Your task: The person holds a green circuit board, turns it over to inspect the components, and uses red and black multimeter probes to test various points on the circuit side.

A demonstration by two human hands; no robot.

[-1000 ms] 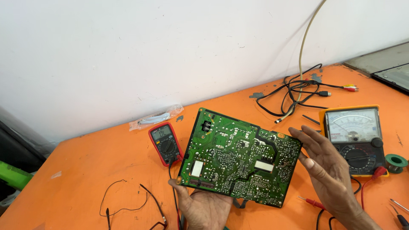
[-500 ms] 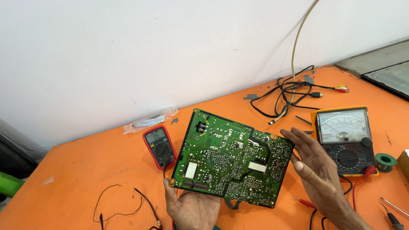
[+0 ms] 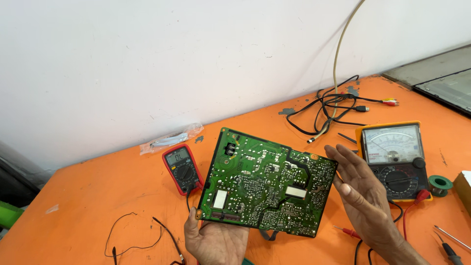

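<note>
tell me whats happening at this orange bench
A person holds a green circuit board solder side up above an orange table. The left hand supports its lower edge from beneath, while the right hand is open beside the board's right edge, palm toward it. A red digital multimeter lies to the left, a yellow analog meter to the right, with tangled cables behind.

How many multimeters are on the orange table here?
2. A small red digital multimeter lies left of the green circuit board; a larger yellow-cased analog multimeter lies right of it, beyond the right hand.
</note>
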